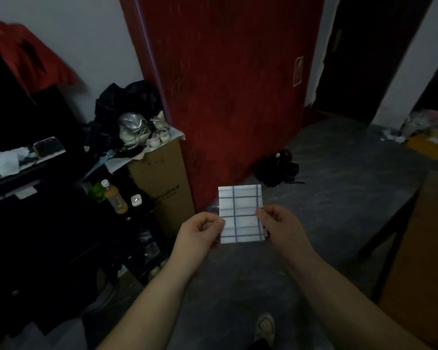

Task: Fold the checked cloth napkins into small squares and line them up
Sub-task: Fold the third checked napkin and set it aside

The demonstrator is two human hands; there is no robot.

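A white napkin with blue checks [240, 210] is folded into a small rectangle and held upright in the air at the middle of the view. My left hand [200, 231] pinches its lower left edge. My right hand [280, 226] pinches its right edge. Both forearms reach in from the bottom of the frame. No other napkin shows.
A dark grey table [339, 178] runs from the centre to the right, with a black bundle [278, 170] near its far left corner. A red door [225, 84] stands behind. A cardboard box [162, 183], bottles [114, 197] and dark furniture crowd the left. My shoe [264, 327] is on the floor.
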